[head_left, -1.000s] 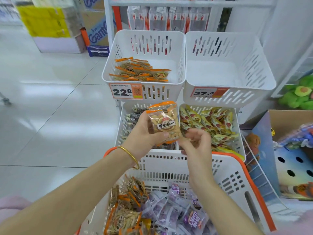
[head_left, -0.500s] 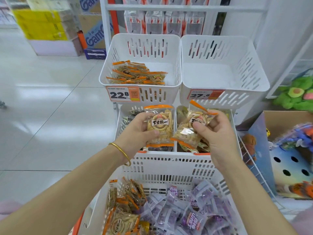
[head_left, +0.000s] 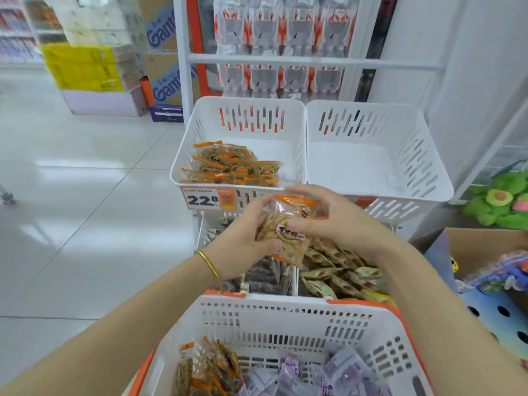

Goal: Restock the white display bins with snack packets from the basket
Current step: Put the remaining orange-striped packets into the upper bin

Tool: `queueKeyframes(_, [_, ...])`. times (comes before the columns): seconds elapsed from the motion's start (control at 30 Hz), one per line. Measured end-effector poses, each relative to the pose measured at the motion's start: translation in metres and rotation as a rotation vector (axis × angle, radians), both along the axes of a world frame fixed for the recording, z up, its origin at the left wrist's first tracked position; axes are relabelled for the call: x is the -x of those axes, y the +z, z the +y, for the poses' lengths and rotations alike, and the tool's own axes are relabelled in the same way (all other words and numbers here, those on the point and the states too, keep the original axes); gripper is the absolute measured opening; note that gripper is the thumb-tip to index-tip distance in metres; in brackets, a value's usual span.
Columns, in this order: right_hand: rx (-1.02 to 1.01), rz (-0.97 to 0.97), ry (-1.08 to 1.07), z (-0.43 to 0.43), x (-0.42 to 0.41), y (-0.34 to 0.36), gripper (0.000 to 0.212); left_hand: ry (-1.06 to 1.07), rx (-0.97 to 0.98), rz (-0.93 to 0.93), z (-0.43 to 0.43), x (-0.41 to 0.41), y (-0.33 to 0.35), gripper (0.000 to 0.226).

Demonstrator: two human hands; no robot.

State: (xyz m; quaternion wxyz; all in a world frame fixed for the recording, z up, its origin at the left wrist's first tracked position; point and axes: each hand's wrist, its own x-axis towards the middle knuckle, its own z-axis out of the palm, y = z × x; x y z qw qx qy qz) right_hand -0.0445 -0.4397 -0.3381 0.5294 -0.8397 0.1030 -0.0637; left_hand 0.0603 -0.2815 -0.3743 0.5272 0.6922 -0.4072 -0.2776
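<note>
Right hand (head_left: 337, 221) now on packet (head_left: 278, 234) (upright)

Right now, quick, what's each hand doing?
Left hand: closed, gripping the clear orange-edged plastic snack packet.
Right hand: closed, pinching the same packet.

Basket (head_left: 280, 318) runs off the bottom edge; beyond it, the right hand (head_left: 340, 224) hides most of a tag (head_left: 367, 200) (orange).
</note>
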Motion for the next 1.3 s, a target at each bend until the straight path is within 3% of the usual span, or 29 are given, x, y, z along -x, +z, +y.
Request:
queueKeyframes(0.1, [0.115,-0.006,0.027,-0.015,-0.029,0.034,0.023,0.029,-0.001,-0.113,-0.021,-0.025,0.017,0.061])
queueKeyframes(0.17, [0.196,-0.042,-0.029,-0.025,-0.05,0.048,0.018,0.108,-0.001,-0.218,-0.033,-0.041,0.026,0.064])
queueKeyframes(0.33, [0.35,-0.282,-0.363,-0.058,-0.117,0.06,0.013,0.452,-0.134,-0.765,-0.043,-0.09,0.026,0.054])
queueKeyframes(0.4, [0.524,-0.251,-0.402,-0.067,-0.15,0.054,0.013,0.455,-0.227,-0.913,-0.043,-0.105,0.018,0.048])
queueKeyframes(0.5, [0.756,-0.034,-0.372,-0.07,-0.192,0.031,0.016,0.459,-0.323,-1.029,-0.045,-0.118,0.005,0.039])
queueKeyframes(0.57, [0.812,0.066,-0.347,-0.068,-0.212,0.014,0.012,0.463,-0.34,-1.052,-0.046,-0.12,0.002,0.033])
queueKeyframes(0.63, [0.709,0.142,-0.278,-0.064,-0.226,0.004,0.016,0.458,-0.329,-1.071,-0.047,-0.121,0.001,0.029])
queueKeyframes(0.73, [0.501,0.311,-0.146,-0.053,-0.231,0.007,0.029,0.434,-0.328,-1.052,-0.045,-0.122,0.001,0.034])
queueKeyframes(0.83, [0.429,0.401,-0.109,-0.05,-0.218,0.022,0.051,0.419,-0.279,-1.011,-0.038,-0.119,0.007,0.035])
queueKeyframes(0.93, [0.463,0.345,-0.116,-0.044,-0.189,0.037,0.058,0.44,-0.163,-0.967,-0.017,-0.101,0.014,0.037])
queueKeyframes(1.03, [0.535,0.133,-0.17,-0.017,-0.137,0.042,0.053,0.411,-0.131,-0.91,0.017,-0.069,0.02,0.033])
queueKeyframes(1.1, [0.476,-0.011,-0.155,0.014,-0.089,0.036,0.047,0.342,-0.187,-0.885,0.045,-0.041,0.015,0.035])
queueKeyframes(1.17, [0.388,-0.032,-0.062,0.049,-0.043,0.01,0.042,0.294,-0.321,-0.768,0.075,-0.01,0.005,0.03])
queueKeyframes(1.3, [0.288,0.299,0.167,0.1,0.012,-0.102,0.035,0.202,-0.57,-0.621,0.129,0.034,-0.034,0.031])
